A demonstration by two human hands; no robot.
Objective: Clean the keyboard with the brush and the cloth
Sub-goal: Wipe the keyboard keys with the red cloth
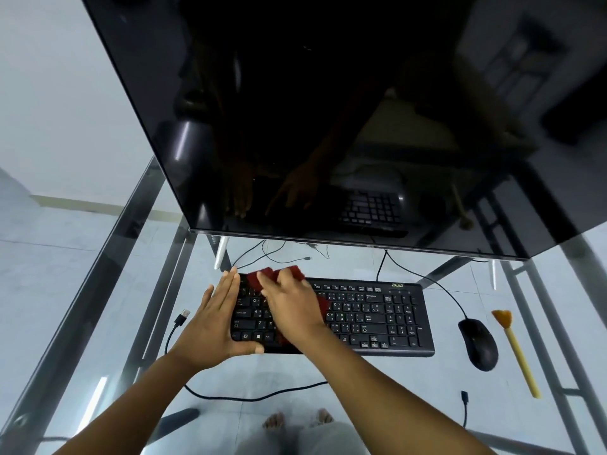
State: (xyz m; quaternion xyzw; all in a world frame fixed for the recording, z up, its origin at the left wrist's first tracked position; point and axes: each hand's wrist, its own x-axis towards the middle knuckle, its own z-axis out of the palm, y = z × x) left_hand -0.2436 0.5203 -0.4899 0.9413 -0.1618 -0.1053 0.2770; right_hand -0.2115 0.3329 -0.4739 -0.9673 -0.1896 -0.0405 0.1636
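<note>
A black keyboard (377, 315) lies on the glass desk below the monitor. My right hand (289, 307) presses flat on a dark red cloth (297, 273) over the keyboard's left half; the cloth shows past the fingertips and beside the palm. My left hand (218, 318) clasps the keyboard's left end, fingers straight along the side edge and thumb hooked on the front edge. A yellow-handled brush (517, 351) with orange bristles lies on the desk to the far right, apart from both hands.
A black mouse (478, 343) sits between keyboard and brush. A large dark monitor (328, 126) overhangs the back of the desk. A loose USB cable (179, 323) curls left and in front of the keyboard. Another plug (464, 397) lies front right. The glass desk (98, 323) has metal frame rails.
</note>
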